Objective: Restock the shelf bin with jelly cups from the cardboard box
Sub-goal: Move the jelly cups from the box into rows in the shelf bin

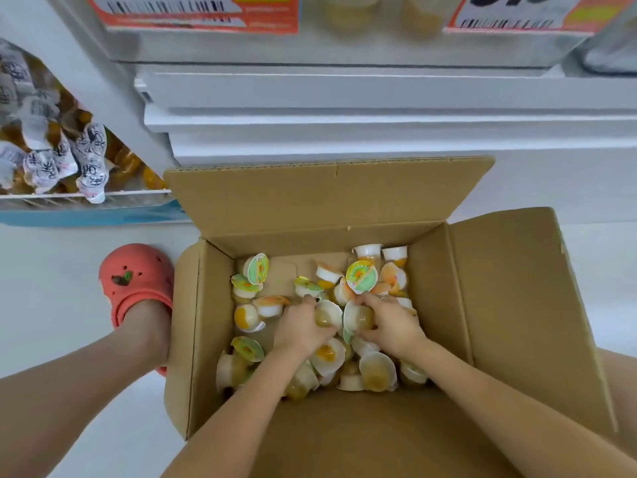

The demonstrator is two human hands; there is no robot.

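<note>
- One cardboard box (pixel 344 208) stands open on the pale floor (pixel 51 288), its four flaps folded outward; the far flap leans against the white base of the shelving (pixel 344 132).
- Loose jelly cups (pixel 377 370) lie heaped on the box bottom, roughly two dozen or more; the pile overlaps too much for an exact count. Most crowd the middle and near edge, and a few sit in the far right corner.
- About six cups show a foil lid: green and yellow with an orange fruit picture. The largest, a round green lid (pixel 361 276), carries small print that is too blurred to read.
- Two hands reach into the box. The left hand (pixel 301 327) has its fingers curled round a clear cup (pixel 327 313) near the middle of the pile.
- The right hand (pixel 389 322) grips another clear cup (pixel 358 317), thumb and fingers wrapped round it. The two held cups touch each other.
- One coral clog (pixel 136 281) with a small fruit charm stands on the floor just beside the box's left wall.
- At the left edge a wire shelf bin (pixel 86 194) holds many wrapped amber snacks (pixel 93 160); their white wrappers bear black characters I cannot make out.
- Two orange price tags with barcodes hang on the upper shelf edge, one at left (pixel 193 12) and one at right (pixel 517 12); the big digits are cut off.
</note>
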